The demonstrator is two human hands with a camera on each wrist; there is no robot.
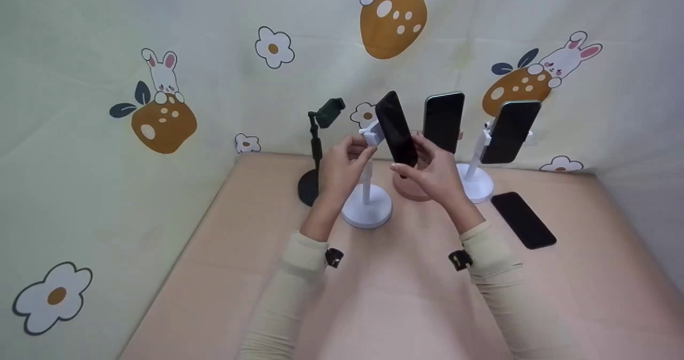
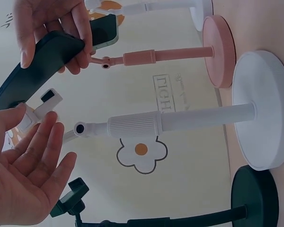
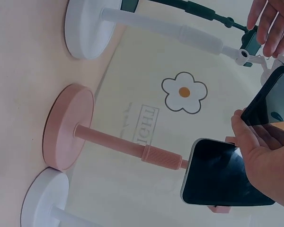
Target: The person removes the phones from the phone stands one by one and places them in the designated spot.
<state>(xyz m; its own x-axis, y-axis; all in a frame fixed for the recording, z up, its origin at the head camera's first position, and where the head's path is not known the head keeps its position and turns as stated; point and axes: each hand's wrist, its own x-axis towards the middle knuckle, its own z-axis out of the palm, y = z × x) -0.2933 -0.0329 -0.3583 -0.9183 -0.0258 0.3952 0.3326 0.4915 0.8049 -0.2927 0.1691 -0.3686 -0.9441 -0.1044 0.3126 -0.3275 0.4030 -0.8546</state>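
My right hand (image 1: 438,175) grips a black smartphone (image 1: 394,127) by its lower part, between thumb and fingers. The phone stands tilted beside the white clamp (image 1: 373,134) of a phone stand with a round white base (image 1: 367,213). At that clamp is my left hand (image 1: 340,170), its thumb and fingers on either side of it. In the left wrist view the phone (image 2: 35,71) lies against or just before the clamp (image 2: 49,101); whether it sits inside the jaws is hidden. Right behind my right hand is a pink stand (image 3: 118,142) bearing another phone (image 3: 217,175).
A black stand (image 1: 316,149) with a bare clamp stands to the left. Right of the pink stand, another white stand (image 1: 475,182) carries a phone (image 1: 510,133). One more phone (image 1: 523,220) lies flat on the table (image 1: 395,306). A printed cloth (image 1: 214,93) hangs behind.
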